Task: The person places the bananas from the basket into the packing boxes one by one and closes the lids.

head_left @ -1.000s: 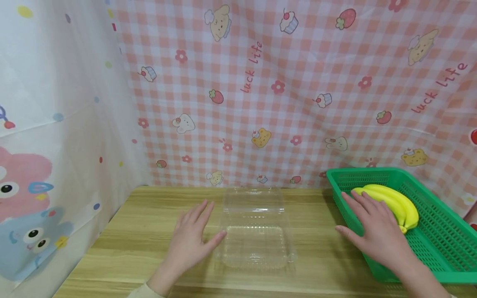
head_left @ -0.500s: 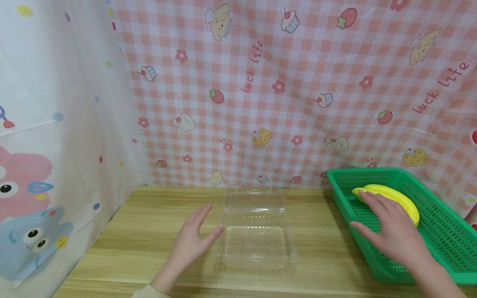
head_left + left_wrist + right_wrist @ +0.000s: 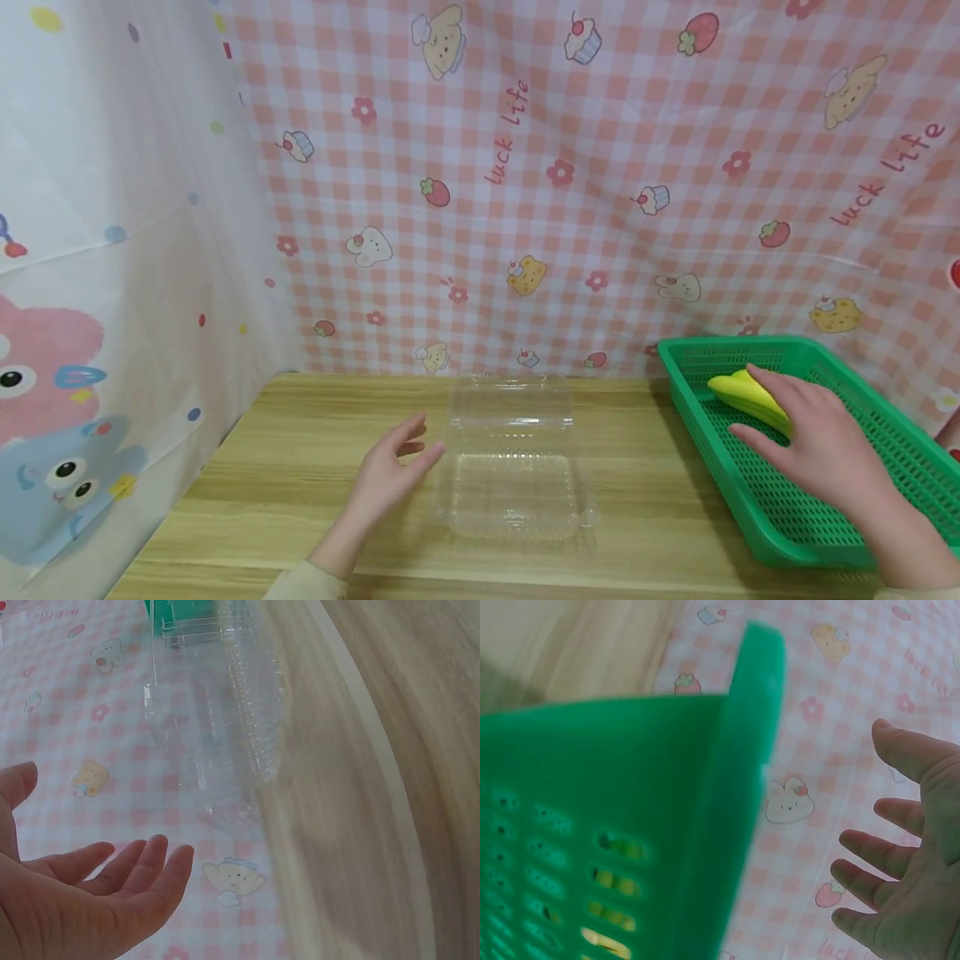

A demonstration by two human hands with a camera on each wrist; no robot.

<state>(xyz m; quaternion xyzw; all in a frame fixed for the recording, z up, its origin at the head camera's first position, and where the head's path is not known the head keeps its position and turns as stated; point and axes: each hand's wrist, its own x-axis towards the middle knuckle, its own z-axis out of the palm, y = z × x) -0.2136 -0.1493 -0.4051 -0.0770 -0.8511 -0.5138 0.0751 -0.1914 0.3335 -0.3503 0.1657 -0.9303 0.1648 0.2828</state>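
In the head view my right hand (image 3: 836, 446) hovers over the green basket (image 3: 738, 508), its fingers spread and partly covering a bunch of yellow bananas (image 3: 738, 396). The right wrist view has the same hand (image 3: 907, 862) with loosely bent fingers and nothing in them, beside the basket's blurred wall (image 3: 630, 750). My left hand (image 3: 386, 471) is relaxed above the table, just left of a clear plastic clamshell box (image 3: 517, 500) whose lid (image 3: 512, 404) is folded back. Through the left wrist camera, that hand (image 3: 97, 900) appears with fingers slightly bent and holding nothing.
The wooden table (image 3: 300, 483) carries the box in the middle and the basket at its right side. A pink checked cloth (image 3: 480, 233) hangs behind it. A white patterned curtain (image 3: 150, 317) hangs along the left.
My right hand has moved rightward over the basket, passing across the bananas and now covering their right part. My left hand has shifted little, its fingers bending slightly more. Box and basket stay put.
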